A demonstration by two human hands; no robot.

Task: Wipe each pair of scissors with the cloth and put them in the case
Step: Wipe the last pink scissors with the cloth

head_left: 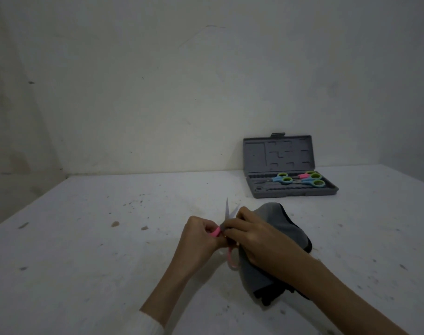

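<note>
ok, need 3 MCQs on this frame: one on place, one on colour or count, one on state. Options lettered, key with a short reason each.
1. Where does the open grey plastic case stand?
A. far right of the table, by the wall
B. in the person's lap
C. under the cloth

2. What colour are the handles of the scissors held in the hands?
A. yellow
B. pink
C. black

3. In what state are the blades of the held scissors?
A. shut together
B. parted in a V
C. wrapped fully in cloth

Key:
1 A: the case sits near the white wall at the table's far right, lid raised.
2 B: a pink handle shows between the left hand and the right hand.
3 B: two bare blade tips diverge above the fingers, beside the grey cloth.
</note>
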